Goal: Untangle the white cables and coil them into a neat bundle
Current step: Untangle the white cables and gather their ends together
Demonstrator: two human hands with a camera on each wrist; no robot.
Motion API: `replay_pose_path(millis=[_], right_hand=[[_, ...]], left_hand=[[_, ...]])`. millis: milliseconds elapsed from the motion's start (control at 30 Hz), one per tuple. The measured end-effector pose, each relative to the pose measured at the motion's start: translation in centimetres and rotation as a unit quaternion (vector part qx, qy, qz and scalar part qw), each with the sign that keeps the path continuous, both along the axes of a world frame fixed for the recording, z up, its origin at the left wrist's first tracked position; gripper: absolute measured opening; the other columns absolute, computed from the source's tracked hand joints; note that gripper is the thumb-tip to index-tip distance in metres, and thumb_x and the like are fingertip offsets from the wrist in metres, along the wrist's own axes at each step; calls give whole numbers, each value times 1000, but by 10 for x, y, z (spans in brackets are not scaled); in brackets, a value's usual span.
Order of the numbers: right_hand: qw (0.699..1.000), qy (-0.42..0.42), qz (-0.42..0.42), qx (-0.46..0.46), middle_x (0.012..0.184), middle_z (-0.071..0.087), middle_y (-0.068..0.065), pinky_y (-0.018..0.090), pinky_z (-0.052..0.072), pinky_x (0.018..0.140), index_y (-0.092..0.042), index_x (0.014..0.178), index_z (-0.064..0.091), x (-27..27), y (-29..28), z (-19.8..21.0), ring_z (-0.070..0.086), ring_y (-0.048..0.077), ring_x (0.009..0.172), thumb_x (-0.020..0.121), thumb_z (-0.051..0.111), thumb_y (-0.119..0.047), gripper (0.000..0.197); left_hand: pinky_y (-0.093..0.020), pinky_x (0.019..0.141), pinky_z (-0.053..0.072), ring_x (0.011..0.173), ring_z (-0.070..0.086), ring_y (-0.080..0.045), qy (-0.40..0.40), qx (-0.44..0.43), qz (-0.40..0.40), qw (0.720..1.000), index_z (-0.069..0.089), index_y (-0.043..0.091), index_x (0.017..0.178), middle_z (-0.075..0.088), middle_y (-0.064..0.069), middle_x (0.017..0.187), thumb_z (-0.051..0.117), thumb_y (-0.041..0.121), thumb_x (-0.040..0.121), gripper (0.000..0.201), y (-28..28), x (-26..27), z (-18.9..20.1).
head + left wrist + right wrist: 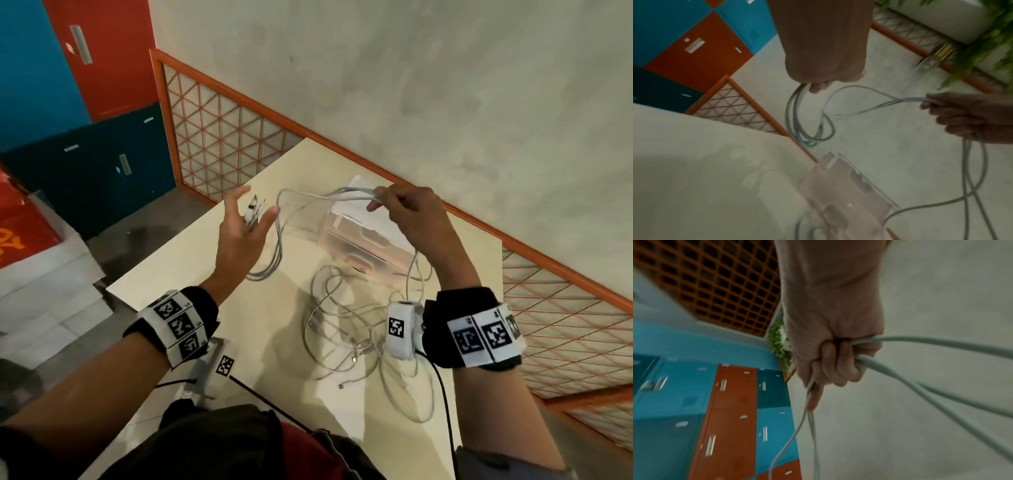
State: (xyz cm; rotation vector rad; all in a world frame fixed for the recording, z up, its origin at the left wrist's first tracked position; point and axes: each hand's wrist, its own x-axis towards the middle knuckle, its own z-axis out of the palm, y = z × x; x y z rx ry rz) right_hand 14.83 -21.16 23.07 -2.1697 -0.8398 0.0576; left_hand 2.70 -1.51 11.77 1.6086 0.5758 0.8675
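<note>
Several white cables lie in a loose tangle (pixel 346 329) on the cream table (pixel 260 329). My left hand (pixel 245 226) is raised over the table's far left, thumb and fingers spread, with connector ends (pixel 253 209) and hanging cable loops (pixel 274 253) pinched in it. The left wrist view shows those loops (pixel 794 116) dangling from the left hand (pixel 818 78). My right hand (pixel 407 212) grips a bunch of strands (pixel 329 196) that runs across to the left hand. In the right wrist view its fingers (pixel 846 360) curl round the cables (pixel 920 340).
A clear plastic box (pixel 363 240) stands on the table under my right hand. An orange lattice railing (pixel 222 137) borders the table's far side, before a pale wall. Blue and red lockers (pixel 102 68) stand at the left. One loose connector (pixel 342 386) lies near the tangle.
</note>
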Motion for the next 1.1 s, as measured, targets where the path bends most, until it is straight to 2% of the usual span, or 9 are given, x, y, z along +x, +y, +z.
replay_pose_path(millis=[167, 233, 333, 433, 533, 633, 867, 1000, 1100], right_hand=[[989, 25, 116, -93, 48, 36, -7, 12, 26, 45, -15, 83, 74, -15, 9, -6, 36, 4, 40, 97, 46, -36, 38], [986, 71, 131, -69, 51, 37, -8, 11, 27, 45, -21, 76, 70, -24, 17, -8, 34, 3, 41, 99, 39, -42, 44], [986, 106, 118, -46, 56, 41, -3, 11, 28, 46, -20, 74, 68, -28, 20, -11, 34, 5, 46, 98, 32, -48, 52], [984, 136, 110, -23, 59, 40, -2, 15, 31, 50, -14, 86, 69, -26, 11, -27, 35, 4, 48, 96, 38, -49, 48], [982, 138, 113, -65, 69, 48, 4, 23, 37, 59, -5, 87, 61, -13, -6, -65, 43, 8, 57, 90, 58, -39, 35], [976, 179, 85, -96, 72, 57, 13, 27, 42, 66, 4, 87, 58, -1, -26, -114, 51, 12, 64, 90, 59, -36, 40], [938, 86, -56, -332, 107, 57, 16, 40, 38, 93, -15, 93, 65, 21, -43, -178, 49, 31, 107, 99, 38, -40, 37], [984, 107, -114, -91, 74, 65, 14, 19, 43, 50, 4, 87, 64, 29, -28, -145, 56, 20, 58, 94, 42, 0, 23], [967, 208, -103, 103, 59, 63, 1, 15, 49, 47, 7, 89, 63, 25, -12, -112, 57, 4, 44, 96, 42, 3, 21]], left_hand=[[-10, 93, 42, 114, 52, 2, -23, 88, -245, 965, 44, 30, 132, 54, 17, 125, 58, 26, 90, 45, -15, 6, 39], [-15, 72, 48, 81, 60, 0, 3, 77, -345, 936, 55, 32, 120, 63, 7, 100, 53, 26, 94, 27, -23, 12, 37], [-15, 36, 24, 39, 26, -3, 48, 2, -388, 920, 61, 29, 91, 34, 6, 55, 43, 29, 98, 19, -26, 12, 35], [-11, 36, 24, 37, 26, -1, 35, 25, -340, 939, 56, 22, 83, 31, 11, 50, 46, 28, 97, 19, -22, 12, 35], [-10, 37, 27, 36, 31, -1, -19, -2, -196, 980, 53, 5, 102, 33, 9, 51, 48, 35, 96, 31, -8, 13, 38], [-17, 37, 26, 39, 29, -5, -80, -30, -91, 992, 48, 28, 80, 35, 10, 49, 45, 38, 96, 19, 9, 9, 48], [-17, 45, 30, 43, 32, 0, -86, -26, -1, 996, 42, 32, 72, 40, 14, 47, 44, 35, 97, 26, 17, 3, 33], [-20, 49, 31, 47, 30, -4, -62, -4, 21, 998, 42, 30, 74, 34, 10, 57, 42, 33, 99, 24, 17, -3, 14], [-16, 58, 37, 57, 38, -4, -49, 10, 39, 998, 43, 30, 76, 42, 4, 64, 42, 31, 99, 23, 17, -8, 9]])
